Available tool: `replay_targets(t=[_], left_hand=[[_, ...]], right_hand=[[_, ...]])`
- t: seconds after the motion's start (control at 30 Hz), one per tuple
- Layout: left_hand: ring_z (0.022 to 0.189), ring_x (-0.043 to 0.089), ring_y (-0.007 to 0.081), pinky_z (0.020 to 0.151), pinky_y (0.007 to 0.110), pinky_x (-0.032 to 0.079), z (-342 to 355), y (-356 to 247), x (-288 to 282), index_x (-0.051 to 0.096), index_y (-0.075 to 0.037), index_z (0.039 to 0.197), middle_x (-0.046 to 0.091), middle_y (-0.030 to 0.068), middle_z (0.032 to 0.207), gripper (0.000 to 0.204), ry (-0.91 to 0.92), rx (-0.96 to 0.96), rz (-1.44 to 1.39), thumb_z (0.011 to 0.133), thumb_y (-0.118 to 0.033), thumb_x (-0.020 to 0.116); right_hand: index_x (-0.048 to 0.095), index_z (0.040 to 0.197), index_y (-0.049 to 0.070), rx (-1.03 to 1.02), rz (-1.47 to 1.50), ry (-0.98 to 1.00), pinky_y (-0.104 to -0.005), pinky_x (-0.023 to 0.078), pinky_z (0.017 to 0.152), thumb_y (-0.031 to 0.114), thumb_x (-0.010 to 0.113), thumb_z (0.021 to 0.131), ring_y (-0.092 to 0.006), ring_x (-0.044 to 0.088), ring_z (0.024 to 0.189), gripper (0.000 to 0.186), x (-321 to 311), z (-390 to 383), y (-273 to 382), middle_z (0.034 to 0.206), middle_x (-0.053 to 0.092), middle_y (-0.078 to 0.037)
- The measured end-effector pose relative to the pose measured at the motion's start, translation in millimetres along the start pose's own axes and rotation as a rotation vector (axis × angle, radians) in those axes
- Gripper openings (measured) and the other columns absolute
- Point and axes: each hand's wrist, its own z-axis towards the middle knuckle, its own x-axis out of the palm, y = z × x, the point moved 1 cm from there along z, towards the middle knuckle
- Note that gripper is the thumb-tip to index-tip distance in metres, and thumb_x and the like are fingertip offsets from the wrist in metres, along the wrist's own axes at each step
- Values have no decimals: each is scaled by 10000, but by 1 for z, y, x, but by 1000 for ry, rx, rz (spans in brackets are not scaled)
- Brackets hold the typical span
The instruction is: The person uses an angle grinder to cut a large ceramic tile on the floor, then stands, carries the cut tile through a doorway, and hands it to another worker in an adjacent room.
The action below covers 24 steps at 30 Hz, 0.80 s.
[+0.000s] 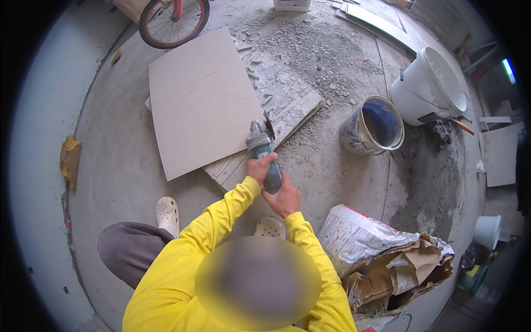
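Both my hands are closed on a teal and grey angle grinder (262, 148). My left hand (258, 168) wraps the body near its metal head, while my right hand (284, 198) grips the rear end. The thin dark disc (269, 125) stands on edge at the right side of a large beige tile (202, 105); I cannot tell whether it touches. Faint lines cross the tile's face. Beneath the tile lies a worn, dusty board (296, 105), turned at an angle and strewn with thin offcuts.
Rubble (337, 61) covers the floor beyond the board. To the right stand a blue-stained bucket (354, 133) and a larger white bucket (409, 91). A torn paper sack (354, 232) lies near my right arm. A bicycle wheel (157, 25) is behind the tile.
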Motion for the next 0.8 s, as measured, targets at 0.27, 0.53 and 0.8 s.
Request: replay_targets(t=[0.27,0.53,0.8], left_hand=[[584,600,140,572,321,506,5,-1,0,689,-18,837,651,32,752,246,-12,-3,-18,772,-209,829],[595,611,144,577,324,516,-13,11,-1,704,-8,864,661,36,764,262,-9,6,6,771,-214,836],[626,620,137,596,316,521,-24,13,0,701,-2,872,669,36,782,265,10,-11,13,784,-215,832]], right_hand=[[486,1318,11,4,12,-7,-516,562,738,477,796,711,-453,700,815,825,0,3,3,886,713,-256],[500,1310,20,-9,25,-10,-505,564,733,461,799,718,-446,703,802,796,-3,-13,-5,872,712,-252],[506,1294,25,-5,29,-16,-508,567,726,458,790,726,-449,706,781,769,-1,-22,-12,849,717,-240]])
